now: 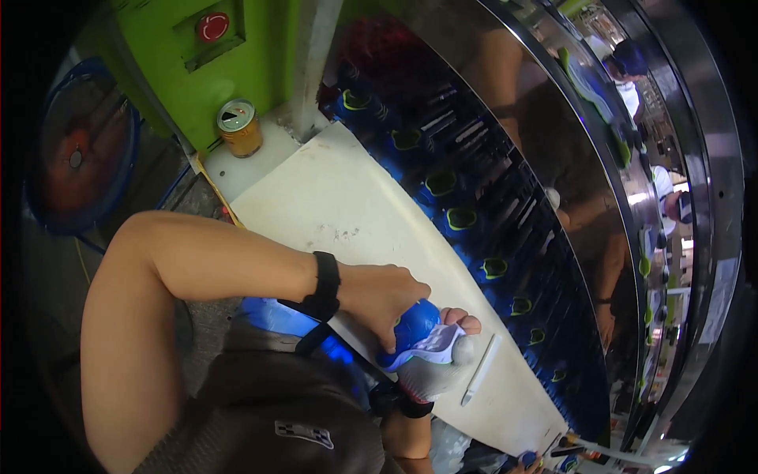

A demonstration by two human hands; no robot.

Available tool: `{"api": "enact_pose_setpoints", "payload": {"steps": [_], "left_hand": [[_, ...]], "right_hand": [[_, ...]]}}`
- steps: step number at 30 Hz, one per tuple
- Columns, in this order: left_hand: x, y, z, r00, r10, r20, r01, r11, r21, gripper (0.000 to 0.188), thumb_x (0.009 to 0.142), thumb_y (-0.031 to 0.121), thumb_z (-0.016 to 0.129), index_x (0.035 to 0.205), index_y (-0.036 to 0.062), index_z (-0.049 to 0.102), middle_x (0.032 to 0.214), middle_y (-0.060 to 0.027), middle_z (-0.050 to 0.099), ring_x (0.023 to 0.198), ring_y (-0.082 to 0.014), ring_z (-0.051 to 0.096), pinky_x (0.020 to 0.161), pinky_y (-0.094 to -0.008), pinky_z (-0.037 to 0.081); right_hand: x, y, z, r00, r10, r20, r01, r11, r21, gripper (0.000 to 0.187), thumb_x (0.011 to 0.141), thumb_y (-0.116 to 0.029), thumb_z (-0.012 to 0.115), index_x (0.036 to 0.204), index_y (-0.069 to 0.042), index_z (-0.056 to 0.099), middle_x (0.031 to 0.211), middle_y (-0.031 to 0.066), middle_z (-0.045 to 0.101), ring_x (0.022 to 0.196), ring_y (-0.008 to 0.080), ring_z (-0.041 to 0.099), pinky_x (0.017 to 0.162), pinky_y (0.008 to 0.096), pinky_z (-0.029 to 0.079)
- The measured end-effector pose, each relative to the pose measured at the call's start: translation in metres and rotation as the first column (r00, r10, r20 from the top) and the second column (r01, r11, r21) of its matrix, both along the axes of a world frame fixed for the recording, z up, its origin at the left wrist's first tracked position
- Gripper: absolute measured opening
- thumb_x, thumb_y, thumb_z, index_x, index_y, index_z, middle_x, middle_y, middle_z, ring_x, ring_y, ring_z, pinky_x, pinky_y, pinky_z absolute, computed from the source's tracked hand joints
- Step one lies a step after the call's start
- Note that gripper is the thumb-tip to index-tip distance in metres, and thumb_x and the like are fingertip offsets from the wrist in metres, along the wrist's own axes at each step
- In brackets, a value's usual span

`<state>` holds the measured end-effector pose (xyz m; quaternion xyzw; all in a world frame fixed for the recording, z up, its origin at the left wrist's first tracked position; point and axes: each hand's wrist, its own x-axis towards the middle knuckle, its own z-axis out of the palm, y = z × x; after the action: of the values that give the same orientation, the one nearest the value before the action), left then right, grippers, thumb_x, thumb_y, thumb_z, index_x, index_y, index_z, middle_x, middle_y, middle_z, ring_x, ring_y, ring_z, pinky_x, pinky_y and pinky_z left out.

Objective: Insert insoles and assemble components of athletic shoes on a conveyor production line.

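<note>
A glossy blue rounded piece (418,320) with a wavy, pale lavender edge (433,347) is held between my hands over a white worktop; its exact kind is unclear. From the left, my bare left hand (379,296) grips its near left side, thumb and fingers closed on the blue part. My right hand (434,375), in a pale knit glove with bare fingertips, closes around it from the right and below. The gloved thumb lies by the lavender edge, and the fingertips show beyond the piece. A slim white pen-like stick (480,371) lies just right of my right hand.
The white worktop (316,189) runs diagonally beside a dark, blue-lit bed with several green-rimmed pieces (462,219). A curved shiny metal panel (545,103) borders it. At the upper left are a can (239,129), a red button (213,28) and a round fan (79,154).
</note>
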<state>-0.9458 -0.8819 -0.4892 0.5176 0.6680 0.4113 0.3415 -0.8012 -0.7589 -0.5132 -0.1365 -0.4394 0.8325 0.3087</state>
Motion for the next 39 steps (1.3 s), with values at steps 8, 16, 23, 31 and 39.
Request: {"api": "enact_pose_setpoints", "payload": {"steps": [8,16,23,31,39], "left_hand": [[0.013,0.045,0.016,0.972,-0.083,-0.222,0.110,0.987,0.113,0.057,0.059,0.018,0.086,0.101,-0.0099,0.059,0.081,-0.0250,0.069,0.078,-0.0411,0.070,0.069,-0.0409,0.057],[0.037,0.059,0.034,0.969,-0.073,-0.237,0.158,0.920,0.360,0.054,0.071,-0.002,0.073,0.116,-0.0176,0.048,0.083,-0.0294,0.067,0.073,-0.0416,0.069,0.065,-0.0436,0.057],[0.046,0.042,0.032,0.859,-0.258,-0.442,0.359,0.919,0.162,0.036,0.076,0.022,0.077,0.087,-0.0052,0.057,0.072,-0.0172,0.065,0.062,-0.0309,0.069,0.054,-0.0374,0.055],[0.013,-0.035,0.009,0.752,-0.090,-0.653,0.338,0.903,0.265,0.037,0.078,0.018,0.065,0.115,0.0196,0.065,0.109,0.0016,0.065,0.099,-0.0180,0.064,0.074,-0.0283,0.055],[0.016,-0.063,-0.019,0.935,-0.148,-0.323,0.179,0.982,0.068,0.087,0.076,0.044,0.083,0.145,0.0098,0.043,0.150,-0.0275,0.032,0.135,-0.0461,0.039,0.111,-0.0509,0.037]], "right_hand": [[0.004,0.029,0.006,0.986,-0.102,0.129,0.067,0.965,0.255,0.017,0.097,-0.024,0.050,0.101,-0.009,0.045,0.099,0.0066,0.049,0.092,0.0174,0.049,0.090,0.0343,0.042],[0.022,0.047,0.009,0.991,0.133,-0.013,-0.130,0.983,0.133,0.027,0.093,-0.032,0.056,0.099,-0.009,0.045,0.094,0.0079,0.050,0.091,0.0220,0.049,0.089,0.0392,0.041],[0.045,0.043,0.026,0.926,0.257,0.278,-0.340,0.887,0.313,0.052,0.093,-0.034,0.056,0.132,-0.002,0.045,0.135,0.0224,0.051,0.124,0.0344,0.050,0.108,0.0450,0.036],[0.032,0.028,0.048,0.846,0.282,0.453,-0.527,0.306,0.793,0.096,0.071,-0.029,0.089,0.147,-0.001,0.038,0.144,0.0232,0.048,0.131,0.0381,0.052,0.109,0.0450,0.042],[0.034,0.007,0.014,0.809,-0.064,0.584,-0.576,0.105,0.810,0.086,0.082,-0.050,0.074,0.144,0.001,0.044,0.118,0.0272,0.062,0.090,0.0392,0.067,0.077,0.0433,0.054]]}}
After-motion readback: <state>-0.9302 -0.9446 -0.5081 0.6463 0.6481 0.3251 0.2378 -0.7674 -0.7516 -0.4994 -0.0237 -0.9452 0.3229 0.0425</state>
